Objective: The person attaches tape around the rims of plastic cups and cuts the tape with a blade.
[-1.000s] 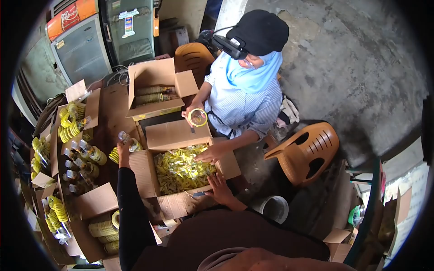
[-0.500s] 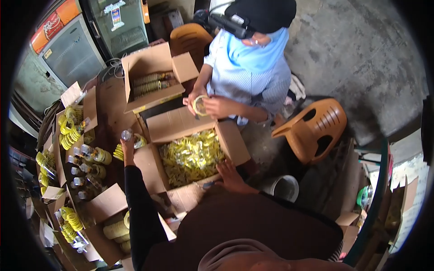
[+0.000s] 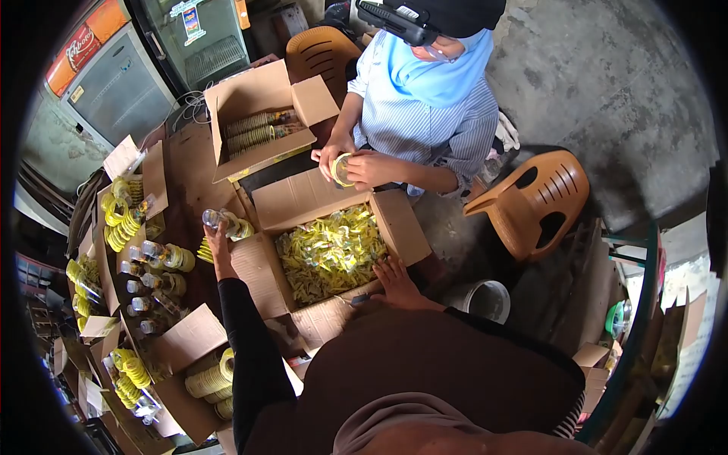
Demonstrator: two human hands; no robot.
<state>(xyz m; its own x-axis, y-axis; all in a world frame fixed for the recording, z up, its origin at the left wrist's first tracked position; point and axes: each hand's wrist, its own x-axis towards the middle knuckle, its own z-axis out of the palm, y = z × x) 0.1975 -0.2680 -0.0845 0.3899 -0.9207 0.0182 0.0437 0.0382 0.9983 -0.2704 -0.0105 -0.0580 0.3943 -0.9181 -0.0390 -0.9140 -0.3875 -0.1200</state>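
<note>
My left hand is closed around a clear-capped bottle, beside a stack of yellow rings at the left of the open box. My right hand lies with its fingers spread over the near right edge of that box. Inside the box is a heap of small yellow packets. Across the box, a co-worker holds a clear, yellow-rimmed round item in both hands.
Several capped bottles stand on the left. Cartons with yellow-ringed stacks surround them, and another carton stands behind. An orange chair and a grey bucket are on the right. Fridges stand at the back left.
The co-worker's one hand has left the packets and joined the other at the round item. The camera view has shifted. My hands have stayed at the bottle and the box edge.
</note>
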